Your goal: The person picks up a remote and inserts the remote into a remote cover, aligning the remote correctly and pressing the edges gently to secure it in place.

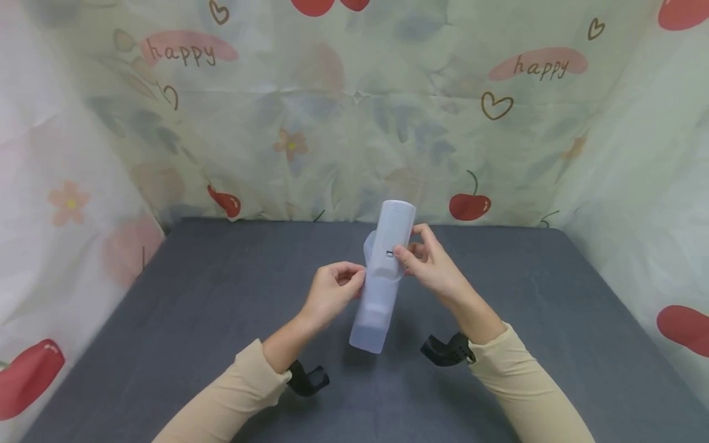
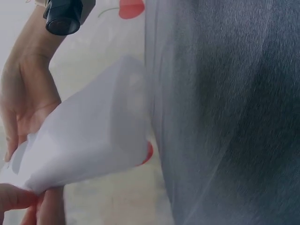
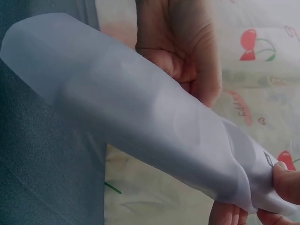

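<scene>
A white, rounded, tube-shaped device (image 1: 396,224) with a small dark rectangular mark on its side is held tilted above the table. Its lower part sits inside a frosted, translucent plastic sleeve (image 1: 372,317), which runs on past the device as a loose, flattened end. My right hand (image 1: 440,271) grips the device near the mark, thumb in front and fingers behind. With thumb and forefinger, my left hand (image 1: 332,292) pinches the sleeve's left edge. In the right wrist view the sleeve (image 3: 122,103) stretches toward the upper left, its folded rim close to the right fingers.
A dark grey cloth-covered table (image 1: 221,295) lies below. Patterned fabric (image 1: 354,117) with cherries and hearts hangs behind it and along both sides. Each wrist carries a black camera mount, the left one (image 1: 307,378) and the right one (image 1: 445,351), low over the table.
</scene>
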`<action>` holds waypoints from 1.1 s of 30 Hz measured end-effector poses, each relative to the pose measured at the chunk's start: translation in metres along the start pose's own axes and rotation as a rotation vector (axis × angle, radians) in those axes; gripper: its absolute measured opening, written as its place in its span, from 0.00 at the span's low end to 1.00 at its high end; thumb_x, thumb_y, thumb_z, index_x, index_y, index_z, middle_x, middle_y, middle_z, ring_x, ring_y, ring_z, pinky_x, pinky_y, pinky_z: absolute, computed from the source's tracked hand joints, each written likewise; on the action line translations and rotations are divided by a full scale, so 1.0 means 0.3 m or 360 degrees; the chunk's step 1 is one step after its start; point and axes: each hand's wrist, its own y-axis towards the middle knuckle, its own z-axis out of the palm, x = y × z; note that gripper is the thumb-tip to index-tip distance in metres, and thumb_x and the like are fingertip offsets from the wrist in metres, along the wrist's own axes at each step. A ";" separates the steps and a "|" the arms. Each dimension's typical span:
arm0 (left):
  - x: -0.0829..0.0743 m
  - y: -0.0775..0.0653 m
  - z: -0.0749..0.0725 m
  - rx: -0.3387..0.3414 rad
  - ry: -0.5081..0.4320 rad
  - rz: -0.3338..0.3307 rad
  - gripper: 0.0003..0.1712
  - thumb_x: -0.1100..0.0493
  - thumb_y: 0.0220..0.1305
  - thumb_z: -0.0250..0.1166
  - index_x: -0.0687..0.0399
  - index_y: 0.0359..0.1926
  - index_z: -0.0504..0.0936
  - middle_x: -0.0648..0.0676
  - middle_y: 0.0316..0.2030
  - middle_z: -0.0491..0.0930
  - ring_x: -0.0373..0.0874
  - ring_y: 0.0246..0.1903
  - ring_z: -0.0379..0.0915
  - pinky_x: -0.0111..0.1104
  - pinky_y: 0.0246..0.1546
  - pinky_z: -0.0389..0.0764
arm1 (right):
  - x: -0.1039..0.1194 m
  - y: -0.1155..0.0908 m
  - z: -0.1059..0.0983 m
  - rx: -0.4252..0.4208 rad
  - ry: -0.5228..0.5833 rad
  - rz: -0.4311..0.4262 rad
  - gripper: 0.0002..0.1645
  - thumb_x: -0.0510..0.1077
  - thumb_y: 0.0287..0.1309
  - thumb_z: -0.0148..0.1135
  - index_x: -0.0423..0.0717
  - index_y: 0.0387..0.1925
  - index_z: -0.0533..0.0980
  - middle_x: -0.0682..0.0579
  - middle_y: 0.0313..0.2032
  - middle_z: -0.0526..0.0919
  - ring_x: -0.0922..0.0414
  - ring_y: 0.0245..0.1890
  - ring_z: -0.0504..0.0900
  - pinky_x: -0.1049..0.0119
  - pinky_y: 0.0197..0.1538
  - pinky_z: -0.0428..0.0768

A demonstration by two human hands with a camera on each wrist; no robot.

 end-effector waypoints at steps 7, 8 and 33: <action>-0.022 0.005 -0.002 0.0115 0.0110 -0.0097 0.15 0.59 0.66 0.56 0.66 0.46 0.80 0.62 0.41 0.82 0.47 0.38 0.81 0.35 0.39 0.82 | -0.013 0.000 0.002 -0.0117 0.0055 0.0015 0.23 0.45 0.64 0.55 0.41 0.54 0.59 0.39 0.42 0.76 0.57 0.39 0.78 0.61 0.45 0.78; -0.024 0.005 -0.001 0.0130 0.0130 -0.0105 0.16 0.58 0.65 0.57 0.65 0.47 0.80 0.62 0.42 0.82 0.48 0.40 0.81 0.36 0.40 0.82 | -0.013 0.001 0.003 -0.0131 0.0058 0.0013 0.23 0.46 0.64 0.56 0.41 0.54 0.60 0.40 0.41 0.76 0.58 0.38 0.78 0.62 0.44 0.78; -0.001 0.011 -0.004 0.0077 0.0071 0.0053 0.15 0.62 0.62 0.62 0.64 0.49 0.77 0.63 0.39 0.81 0.47 0.35 0.80 0.30 0.33 0.75 | -0.052 -0.023 -0.016 0.0126 -0.0051 0.0096 0.25 0.45 0.63 0.56 0.34 0.56 0.68 0.35 0.50 0.77 0.57 0.43 0.82 0.56 0.52 0.80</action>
